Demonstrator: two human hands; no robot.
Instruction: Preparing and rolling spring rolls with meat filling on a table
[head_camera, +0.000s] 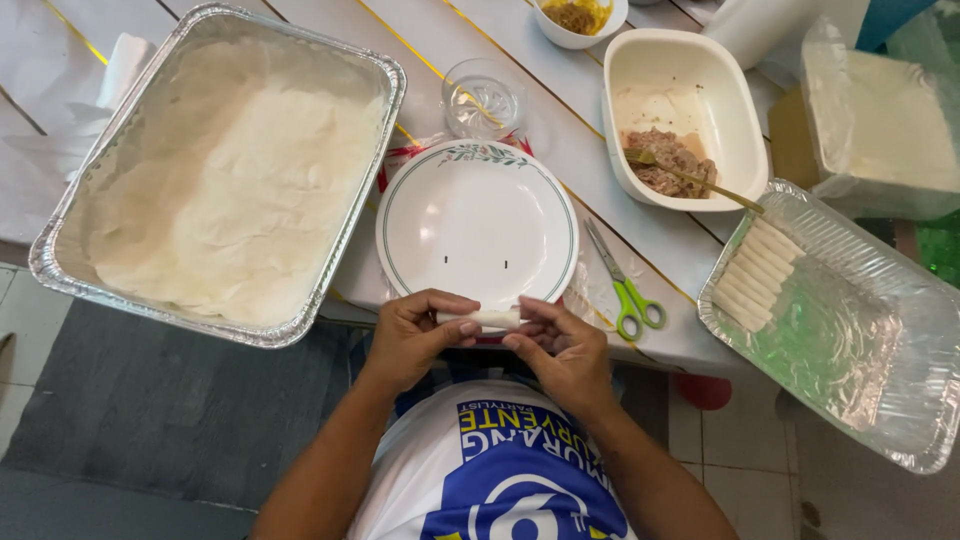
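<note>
Left hand and right hand pinch a thin white spring roll at its ends, probably sealing it, near the plate.

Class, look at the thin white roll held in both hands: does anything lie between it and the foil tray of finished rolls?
Yes. The green-handled scissors lie on the table between the thin white roll and the foil tray.

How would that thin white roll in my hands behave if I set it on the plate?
The roll, pinched at both ends by left hand and right hand, looks soft and light. Being round, it may roll on the smooth plate. Its thin wrapper probably tears easily.
</note>
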